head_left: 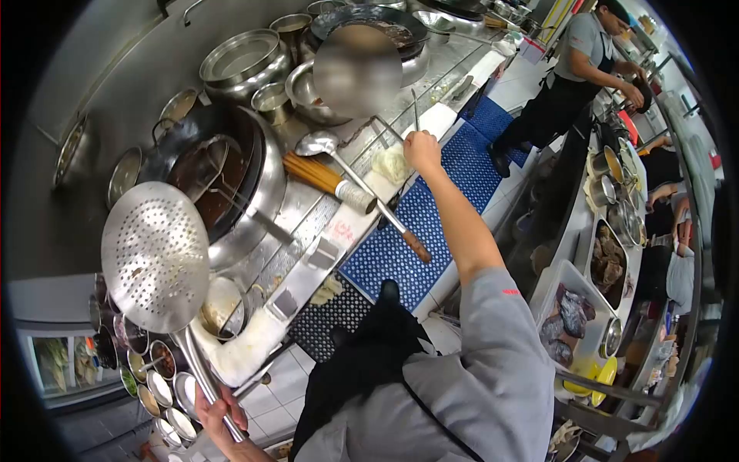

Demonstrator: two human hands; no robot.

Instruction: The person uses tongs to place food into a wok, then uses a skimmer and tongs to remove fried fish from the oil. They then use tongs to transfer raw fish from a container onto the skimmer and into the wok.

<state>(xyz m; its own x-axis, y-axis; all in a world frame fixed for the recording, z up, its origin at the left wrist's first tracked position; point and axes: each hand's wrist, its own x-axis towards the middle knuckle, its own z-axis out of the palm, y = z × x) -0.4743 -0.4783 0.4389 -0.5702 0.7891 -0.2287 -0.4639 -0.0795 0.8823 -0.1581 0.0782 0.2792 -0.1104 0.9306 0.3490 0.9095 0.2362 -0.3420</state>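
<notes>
My left hand point(223, 412), at the lower left, is wrapped round the metal handle of a large perforated strainer point(154, 254). The strainer's round head is raised in front of the stove's left side, beside a dark wok point(245, 146) of brown liquid. My right hand point(423, 151) is closed at the counter's front edge, at the end of a thin metal handle; what that handle belongs to is partly hidden by a blurred patch. Between my hands a ladle point(319, 143) with a wooden grip lies across the counter, next to a bundled bamboo brush point(327, 181).
Metal pots point(240, 58) and a second wok point(369, 19) stand along the back. Seasoning bowls point(159, 385) are at the lower left. A co-worker point(589, 69) stands upper right. A counter with food trays point(608, 258) runs along the right. Blue mats point(462, 177) cover the floor.
</notes>
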